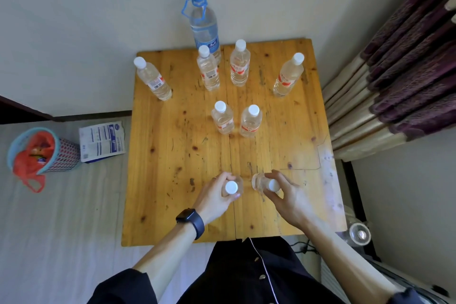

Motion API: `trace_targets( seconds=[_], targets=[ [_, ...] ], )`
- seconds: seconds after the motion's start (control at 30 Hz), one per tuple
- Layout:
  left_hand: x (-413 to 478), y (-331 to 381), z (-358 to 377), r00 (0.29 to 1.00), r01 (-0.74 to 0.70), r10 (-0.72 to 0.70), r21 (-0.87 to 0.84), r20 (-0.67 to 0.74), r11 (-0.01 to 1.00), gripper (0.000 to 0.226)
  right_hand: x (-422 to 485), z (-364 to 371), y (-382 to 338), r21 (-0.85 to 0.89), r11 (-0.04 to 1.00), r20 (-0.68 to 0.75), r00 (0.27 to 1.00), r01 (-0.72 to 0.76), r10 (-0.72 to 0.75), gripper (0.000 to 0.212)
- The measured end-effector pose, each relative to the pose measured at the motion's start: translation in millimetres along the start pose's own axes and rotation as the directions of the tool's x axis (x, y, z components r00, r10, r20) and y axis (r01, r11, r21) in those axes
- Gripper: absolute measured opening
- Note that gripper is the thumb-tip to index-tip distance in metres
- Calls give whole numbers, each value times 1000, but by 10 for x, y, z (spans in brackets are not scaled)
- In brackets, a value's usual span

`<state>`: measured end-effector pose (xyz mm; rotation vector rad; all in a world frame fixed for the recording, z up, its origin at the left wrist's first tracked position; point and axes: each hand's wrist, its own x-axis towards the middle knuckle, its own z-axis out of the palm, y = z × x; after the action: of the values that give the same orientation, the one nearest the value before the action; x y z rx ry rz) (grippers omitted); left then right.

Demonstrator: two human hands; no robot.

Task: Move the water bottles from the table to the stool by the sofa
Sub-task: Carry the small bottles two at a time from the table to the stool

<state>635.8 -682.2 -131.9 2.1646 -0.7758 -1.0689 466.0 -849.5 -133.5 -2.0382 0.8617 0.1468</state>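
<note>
At the near edge of the wooden table, the left hand grips one small bottle below its white cap, and the right hand wraps another bottle just beside it. Six more small bottles stand farther back, well apart from both hands, with a tall blue-capped bottle at the far edge. A bin sits on the floor left of the table.

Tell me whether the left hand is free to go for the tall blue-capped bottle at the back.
Probably not right now: the left hand is closed on a small bottle, and the blue-capped bottle stands at the far edge behind a white-capped bottle.
</note>
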Motion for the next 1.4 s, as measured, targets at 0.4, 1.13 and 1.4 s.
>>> trace_targets(
  seconds=[0.4, 1.13, 1.4],
  targets=[
    [40, 24, 195, 1000, 7, -6, 33, -14, 999, 81, -24, 11, 67, 79, 994, -52, 995, -75, 80, 78],
    [219, 171, 219, 995, 101, -102, 82, 7, 992, 42, 87, 264, 98, 183, 952, -109, 958, -245, 267, 55],
    [401, 339, 218, 982, -135, 91, 279, 163, 951, 51, -600, 166, 80, 447, 839, -333, 812, -312, 479, 53]
  ],
)
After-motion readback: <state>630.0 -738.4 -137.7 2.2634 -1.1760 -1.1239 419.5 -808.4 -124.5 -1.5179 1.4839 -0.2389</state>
